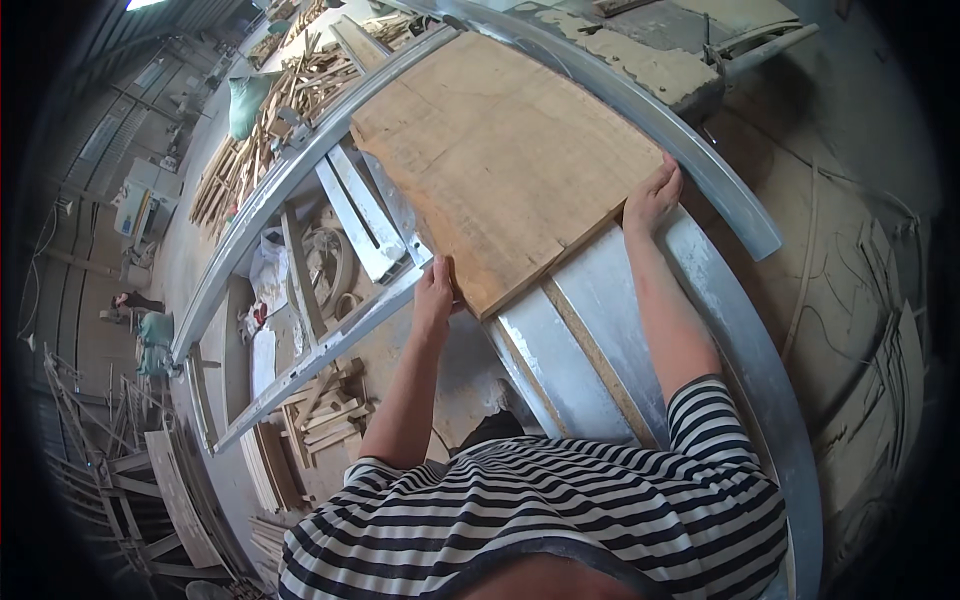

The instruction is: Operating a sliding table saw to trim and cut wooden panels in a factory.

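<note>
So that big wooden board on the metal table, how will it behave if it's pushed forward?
The board looks thick and stiff, so it probably won't flex. It's likely heavy: both the left hand and right hand press its near edge. Lying flat on the smooth metal table, it should slide, not tip.

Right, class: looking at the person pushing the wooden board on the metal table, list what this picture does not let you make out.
Head view only:
- Left hand: fingertips hidden behind the wooden board's near edge.
- Right hand: palm hidden, pressed against the board.
- Underside of the board: covered where it lies on the metal table.
- Person far left: too small to tell what they do.
- Wood pile: single pieces blur together.
</note>
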`<state>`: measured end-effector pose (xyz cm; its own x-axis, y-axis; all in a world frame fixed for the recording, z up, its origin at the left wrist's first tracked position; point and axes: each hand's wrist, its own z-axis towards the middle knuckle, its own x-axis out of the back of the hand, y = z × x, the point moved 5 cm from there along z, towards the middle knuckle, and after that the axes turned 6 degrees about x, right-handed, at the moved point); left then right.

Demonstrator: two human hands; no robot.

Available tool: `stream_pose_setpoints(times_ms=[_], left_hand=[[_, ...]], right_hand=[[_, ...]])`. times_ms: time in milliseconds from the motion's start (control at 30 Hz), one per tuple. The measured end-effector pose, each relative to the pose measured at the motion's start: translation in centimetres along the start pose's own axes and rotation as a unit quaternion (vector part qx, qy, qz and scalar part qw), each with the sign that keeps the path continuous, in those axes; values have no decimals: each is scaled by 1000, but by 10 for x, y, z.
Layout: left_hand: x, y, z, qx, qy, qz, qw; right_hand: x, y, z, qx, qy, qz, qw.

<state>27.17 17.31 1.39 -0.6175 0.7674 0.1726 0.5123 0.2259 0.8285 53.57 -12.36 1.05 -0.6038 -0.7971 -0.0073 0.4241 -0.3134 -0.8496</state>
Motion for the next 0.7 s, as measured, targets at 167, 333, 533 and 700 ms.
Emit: stream_pose_setpoints(times_ms=[167,333,533,700], left_hand=[[-9,9,-7,-12,9,27,1000],[-12,14,-9,-4,24,25,999],[-14,4,0,19,17,43,999],[-14,4,6,-105,123,122,979]], right_hand=[[0,-3,0,48,-7,-36,998],[1,4,-1,6,-30,-42,999],[2,11,-1,-34,-10,12,999],[4,8,2,-73,29,12,997]])
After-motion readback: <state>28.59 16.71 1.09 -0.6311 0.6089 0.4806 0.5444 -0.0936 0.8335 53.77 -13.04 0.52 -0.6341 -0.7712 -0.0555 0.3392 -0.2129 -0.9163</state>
